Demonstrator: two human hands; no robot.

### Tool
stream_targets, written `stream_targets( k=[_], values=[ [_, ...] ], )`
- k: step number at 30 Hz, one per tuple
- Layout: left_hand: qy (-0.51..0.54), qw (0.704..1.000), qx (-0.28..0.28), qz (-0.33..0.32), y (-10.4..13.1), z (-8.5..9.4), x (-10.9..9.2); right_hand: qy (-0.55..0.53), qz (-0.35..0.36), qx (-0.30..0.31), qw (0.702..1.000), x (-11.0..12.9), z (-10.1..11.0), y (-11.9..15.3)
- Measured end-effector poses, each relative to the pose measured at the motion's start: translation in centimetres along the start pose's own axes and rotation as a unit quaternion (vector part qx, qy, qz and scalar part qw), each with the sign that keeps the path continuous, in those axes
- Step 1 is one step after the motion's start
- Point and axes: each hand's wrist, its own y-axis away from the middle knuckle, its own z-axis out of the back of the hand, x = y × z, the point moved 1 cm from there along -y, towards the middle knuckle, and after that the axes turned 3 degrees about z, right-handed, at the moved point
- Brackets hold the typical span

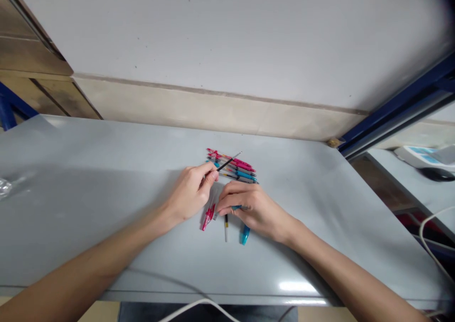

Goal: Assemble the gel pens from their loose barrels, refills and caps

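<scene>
A thin black refill (224,165) is gripped in the left hand (199,189), slanted up to the right, its clear tip raised over a cluster of pens. Pink pens (243,164) and blue pens (244,174) are laid roughly side by side there, coloured ends turned to the right. A small blue piece (236,207) is pinched in the right hand (250,206), partly covered by the fingers. Nearer the viewer, three parts are spread: a pink barrel (204,221), tilted, at left; a loose refill (226,229), banded black, yellow and white, in the middle; a teal barrel (245,236), its upper end hidden beneath the right hand.
</scene>
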Motion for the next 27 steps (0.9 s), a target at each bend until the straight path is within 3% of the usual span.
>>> stream_targets(
  k=[15,21,24,27],
  values=[
    [-0.031,0.999,-0.013,-0.023,-0.1,0.3,0.2,0.003,-0.003,0.011,1.000,0.0,-0.2,-0.2],
    [-0.032,0.999,-0.019,-0.021,-0.4,0.5,0.5,0.058,-0.007,0.011,0.998,-0.3,-0.2,0.1],
    [-0.035,0.999,-0.019,-0.020,-0.4,0.6,0.4,0.077,-0.039,-0.023,0.996,-0.2,0.7,0.1],
    [-0.039,0.999,-0.020,-0.019,-0.4,0.5,0.3,0.085,-0.129,-0.044,0.987,0.3,2.7,0.4]
  ],
)
